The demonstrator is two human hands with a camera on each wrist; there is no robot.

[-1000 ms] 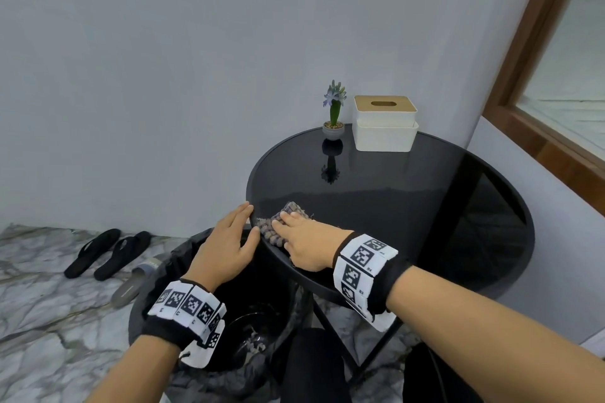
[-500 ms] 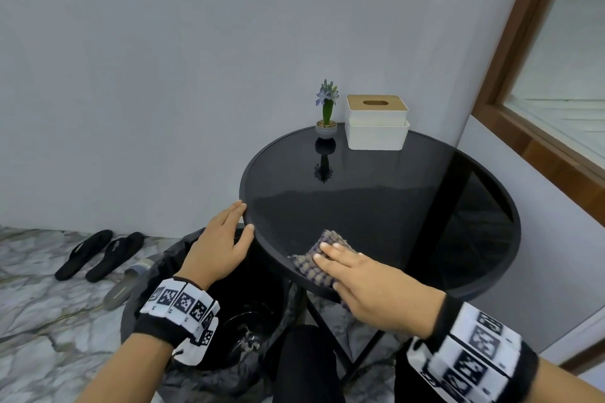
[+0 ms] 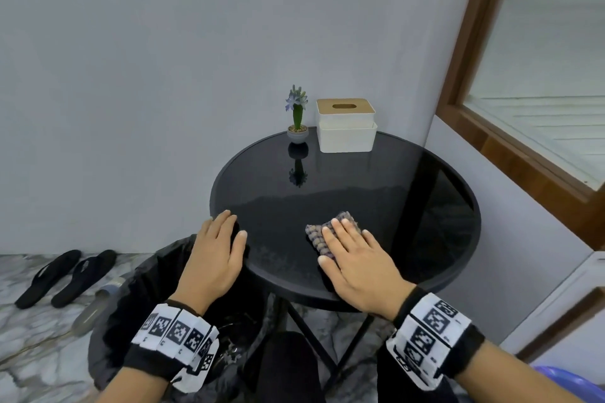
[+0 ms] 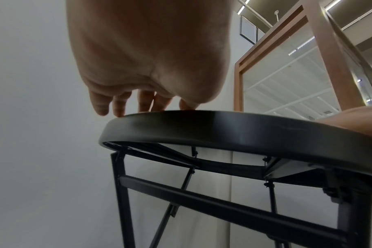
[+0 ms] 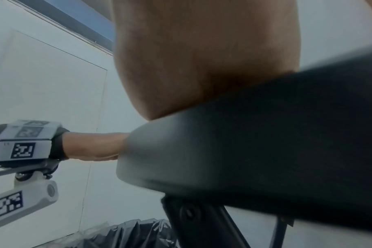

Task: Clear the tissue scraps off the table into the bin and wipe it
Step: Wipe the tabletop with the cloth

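Hands first, nearest: right hand [image 3: 358,267] lies flat, fingers [image 3: 339,232] straight, pressing the grey-purple woven wiping cloth [image 3: 327,232] onto the round black glass desk [image 3: 376,186] at approx 6 o'clock of the top. Half a sec ago cloth and hand sat right on the near rim; 1 s ago they were at the 8 o'clock edge next to the left hand. So the stroke has swung along the near edge and now pushes inward.

Left hand [image 3: 214,258] hasn't budged: fingers [image 4: 117,104] relaxed and open on the rim at 8 o'clock, gripping nothing, above the black-bagged round bin [image 3: 137,291] on the floor.

No tissue scraps visible on the top, so clearing looks done, wipe underway; far half prob. still to cover.

At 12 o'clock: small potted purple flower [image 3: 297,118], white tissue box w/ wooden lid [image 3: 346,126], untouched.
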